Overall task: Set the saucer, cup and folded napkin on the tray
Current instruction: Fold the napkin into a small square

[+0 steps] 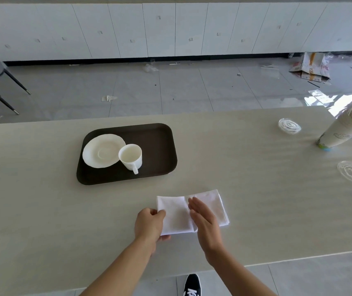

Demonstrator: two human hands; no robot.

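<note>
Napkin (192, 212) on desk (256, 167): light, limp, folds slip; left hand (149, 224) fingers pinch its left edge, right hand (205, 218) flat, unclenched on top; lift by folded edge.

No clearly readable text appears anywhere. A black shoe (192, 285), on the floor below and just right of the two hands, carries white lettering cut off by the frame edge; it cannot be made out. Far to the right of the hands, a stack of paper cups (341, 133) bears faint printed drawings, no legible words.
</note>
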